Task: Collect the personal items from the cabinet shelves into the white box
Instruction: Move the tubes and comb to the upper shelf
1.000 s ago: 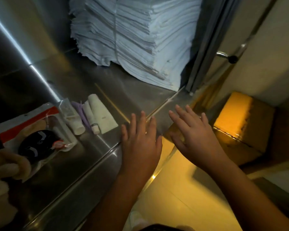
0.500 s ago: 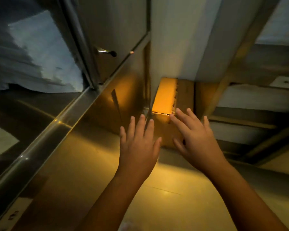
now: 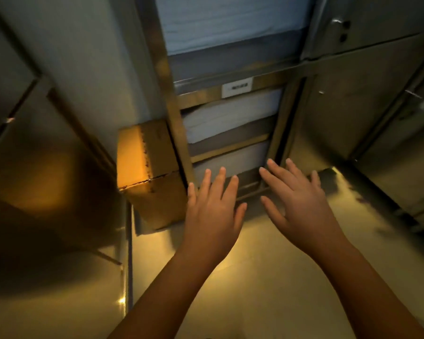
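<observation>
Steel-framed cabinet shelves [image 3: 228, 148] are seen at the far centre, filled with stacks of folded white sheets [image 3: 230, 118], and a small white label [image 3: 236, 87] is fixed to the front edge of an upper shelf. Both hands are held out flat above the glossy floor [image 3: 267, 277] in front of the lowest shelves, the left hand [image 3: 212, 216] and the right hand [image 3: 301, 204] side by side but apart, fingers straight and spread, nothing grasped by either. Just left of the shelf frame a brown cardboard box [image 3: 147, 172], lit orange on top, is set on the floor, and closed metal doors [image 3: 353, 106] are seen to the right.
</observation>
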### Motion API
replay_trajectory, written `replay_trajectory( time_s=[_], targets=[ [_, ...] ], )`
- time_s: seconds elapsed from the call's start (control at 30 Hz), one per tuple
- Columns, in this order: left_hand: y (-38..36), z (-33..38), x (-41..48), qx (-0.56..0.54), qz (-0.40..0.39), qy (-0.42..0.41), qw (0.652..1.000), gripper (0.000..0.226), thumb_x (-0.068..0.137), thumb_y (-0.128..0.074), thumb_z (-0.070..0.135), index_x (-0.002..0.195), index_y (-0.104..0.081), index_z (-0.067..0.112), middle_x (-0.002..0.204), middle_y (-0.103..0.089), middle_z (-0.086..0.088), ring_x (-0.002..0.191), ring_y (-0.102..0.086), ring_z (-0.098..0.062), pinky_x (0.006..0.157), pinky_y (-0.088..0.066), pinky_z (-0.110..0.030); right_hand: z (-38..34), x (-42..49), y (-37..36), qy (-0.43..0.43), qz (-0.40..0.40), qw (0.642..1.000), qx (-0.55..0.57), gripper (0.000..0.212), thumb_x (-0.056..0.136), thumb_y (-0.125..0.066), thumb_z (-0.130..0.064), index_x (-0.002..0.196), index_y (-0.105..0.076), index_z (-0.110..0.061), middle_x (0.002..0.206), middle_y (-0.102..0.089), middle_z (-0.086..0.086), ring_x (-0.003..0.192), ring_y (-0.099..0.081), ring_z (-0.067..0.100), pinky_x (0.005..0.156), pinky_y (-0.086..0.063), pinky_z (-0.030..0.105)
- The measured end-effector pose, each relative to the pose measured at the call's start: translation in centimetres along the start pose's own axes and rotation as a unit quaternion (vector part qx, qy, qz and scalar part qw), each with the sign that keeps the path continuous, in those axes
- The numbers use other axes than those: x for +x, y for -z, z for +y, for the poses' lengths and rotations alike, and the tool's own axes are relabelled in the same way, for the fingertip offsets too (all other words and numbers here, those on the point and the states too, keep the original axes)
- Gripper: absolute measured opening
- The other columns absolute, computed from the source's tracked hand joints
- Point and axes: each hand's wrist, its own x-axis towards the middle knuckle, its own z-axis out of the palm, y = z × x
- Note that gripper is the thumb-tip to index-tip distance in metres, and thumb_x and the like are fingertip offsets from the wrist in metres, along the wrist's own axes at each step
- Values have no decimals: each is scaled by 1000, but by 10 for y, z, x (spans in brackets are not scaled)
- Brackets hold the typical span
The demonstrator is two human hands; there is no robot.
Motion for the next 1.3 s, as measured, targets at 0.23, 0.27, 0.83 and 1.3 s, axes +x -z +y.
replay_trajectory(
  time_s=[0.23, 0.27, 0.83, 1.3],
  targets=[
    [-24, 53, 61, -32, -55, -142, 988, 56, 96, -32, 42, 146, -15, 26, 156, -7, 2, 141, 5, -16, 109, 9, -37, 63, -21, 19, -138, 29, 990, -18, 53, 85, -62, -24, 135, -44, -16, 144, -40, 6, 137, -26, 29, 108, -14, 56],
    [-26, 58, 73, -36, -59, -157, 985, 56, 96, -33, 42, 146, -16, 25, 155, -7, 2, 141, 4, -17, 110, 7, -39, 71, -21, 22, -156, 38, 987, -23, 53, 86, -62, -24, 135, -44, -16, 144, -40, 5, 138, -26, 29, 108, -14, 55],
    [-57, 150, 270, -67, -94, -406, 906, 53, 97, -35, 36, 146, -20, 22, 156, -7, 0, 142, 3, -18, 112, 2, -44, 169, 60, 55, -376, 125, 913, -99, 55, 89, -51, -31, 140, -32, -24, 149, -30, 1, 140, -16, 22, 107, -3, 43],
    [-130, 330, 291, -92, -133, -518, 840, 52, 97, -36, 36, 145, -21, 25, 155, -10, 1, 142, 1, -17, 112, 3, -43, 297, -9, 106, -509, 148, 839, -119, 55, 92, -49, -31, 143, -29, -22, 152, -24, 1, 142, -12, 22, 112, -7, 47]
  ],
)
